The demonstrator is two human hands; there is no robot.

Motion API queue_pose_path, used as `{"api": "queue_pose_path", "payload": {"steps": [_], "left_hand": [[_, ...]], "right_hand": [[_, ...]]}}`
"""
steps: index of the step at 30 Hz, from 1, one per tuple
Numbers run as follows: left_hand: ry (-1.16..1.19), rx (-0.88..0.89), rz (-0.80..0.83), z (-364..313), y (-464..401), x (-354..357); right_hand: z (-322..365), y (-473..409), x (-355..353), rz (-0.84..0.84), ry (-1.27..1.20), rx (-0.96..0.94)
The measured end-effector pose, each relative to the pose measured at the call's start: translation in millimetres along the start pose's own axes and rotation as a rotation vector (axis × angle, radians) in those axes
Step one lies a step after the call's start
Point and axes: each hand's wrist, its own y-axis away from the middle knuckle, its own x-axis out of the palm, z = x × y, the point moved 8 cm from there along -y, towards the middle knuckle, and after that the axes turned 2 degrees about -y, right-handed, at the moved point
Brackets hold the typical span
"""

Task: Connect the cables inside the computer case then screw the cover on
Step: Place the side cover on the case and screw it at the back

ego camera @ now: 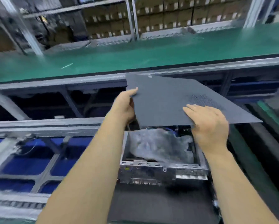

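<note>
**Cover panel held over open case, both hands on it**

Nearest you, bottom centre: dark mat [159, 206] under the computer case [163, 171]. Case sits lower centre-right of frame, metal rear edge w/ slots and ports facing you, top open. Inside, a crumpled greyish plastic bag [159, 145] fills most of the visible bay; cables behind it too blurred to tell apart, so connection status can't be read.

Both your forearms run up from the bottom edge. Left hand [124, 107], centre frame: grips the cover's left edge, thumb on top, fingers curled beneath. Right hand [209, 125], centre-right: fingers laid over the top face near the front edge, thumb wrapped under that edge, so also gripping.

Cover panel [175, 101]: dark grey sheet, centre to right of frame, lifted above the case and tilted, not seated. Perforated vent patch [205, 99] toward its right side. No screws visible.

Left of case, lower left: alu. frame rails [43, 125] w/ blue bins [25, 165] below.

Further up, across mid-frame: green conveyor belt [135, 57], a small pale strip [67, 65] lying on it at left.

Far, top of frame: shelving [132, 18] stacked w/ brown cartons [167, 16]. Heavy motion blur overall.
</note>
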Motion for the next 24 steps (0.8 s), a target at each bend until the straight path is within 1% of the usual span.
{"api": "queue_pose_path", "payload": {"steps": [3, 6, 8, 9, 10, 13, 14, 15, 16, 18, 19, 22, 23, 24], "left_hand": [[0.069, -0.002, -0.052, 4, -8, -60], [0.112, -0.04, -0.097, 18, -14, -101], [0.138, -0.033, -0.124, 24, -19, -121], [0.166, -0.03, -0.135, 26, -20, -129], [0.2, -0.021, -0.144, 29, -22, -134], [0.279, 0.054, -0.174, 35, -22, -144], [0.307, 0.082, -0.187, 36, -20, -144], [0.336, 0.106, -0.195, 38, -19, -143], [0.36, 0.12, -0.198, 41, -18, -138], [0.409, 0.124, -0.183, 47, -13, -122], [0.452, 0.12, -0.172, 50, -9, -111], [0.541, 0.108, -0.16, 60, 7, -80], [0.532, 0.107, -0.165, 63, 14, -72], [0.505, 0.105, -0.179, 68, 21, -66]], "right_hand": [[32, -2, 34, 0.061, -0.008, -0.018], [53, 5, 60, 0.129, 0.053, 0.018], [58, 12, 73, 0.201, 0.06, 0.065], [60, 15, 81, 0.285, 0.058, 0.098], [62, 19, 91, 0.416, 0.059, 0.145], [63, 46, 121, 0.984, 0.064, 0.342], [67, 51, 125, 1.131, 0.054, 0.357], [74, 53, 127, 1.227, 0.013, 0.342], [84, 50, 126, 1.28, -0.041, 0.319], [103, 39, 122, 1.3, -0.098, 0.286], [110, 31, 122, 1.284, -0.071, 0.257], [122, 14, 121, 1.262, 0.097, 0.227], [121, 10, 118, 1.234, 0.156, 0.24], [118, 4, 113, 1.167, 0.217, 0.249]]}}
